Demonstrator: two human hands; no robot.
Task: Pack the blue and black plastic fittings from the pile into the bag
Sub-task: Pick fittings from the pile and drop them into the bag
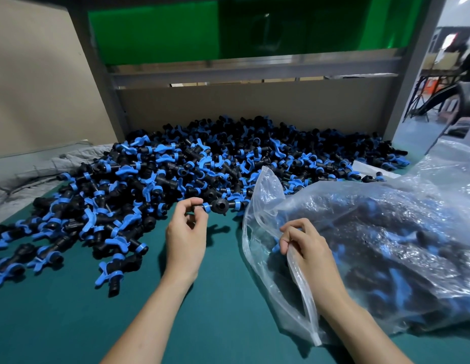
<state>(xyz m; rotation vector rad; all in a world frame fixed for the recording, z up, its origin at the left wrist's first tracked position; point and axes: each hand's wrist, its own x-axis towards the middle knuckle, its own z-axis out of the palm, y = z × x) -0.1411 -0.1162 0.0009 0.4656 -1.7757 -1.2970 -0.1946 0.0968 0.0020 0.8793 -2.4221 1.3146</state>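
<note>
A big pile of blue and black plastic fittings [176, 174] covers the back and left of the green table. My left hand [185, 232] pinches one black fitting with blue rings [218, 205], lifted above the table just left of the bag's mouth. A clear plastic bag [386, 232] lies on the right, holding many fittings. My right hand [305, 245] grips the bag's rim, holding the mouth open toward the pile.
The green table top [215, 298] shows between my arms. A grey cloth [44, 169] lies at the left behind the pile. A beige board and a metal frame [255, 72] wall off the back. An open room shows at far right.
</note>
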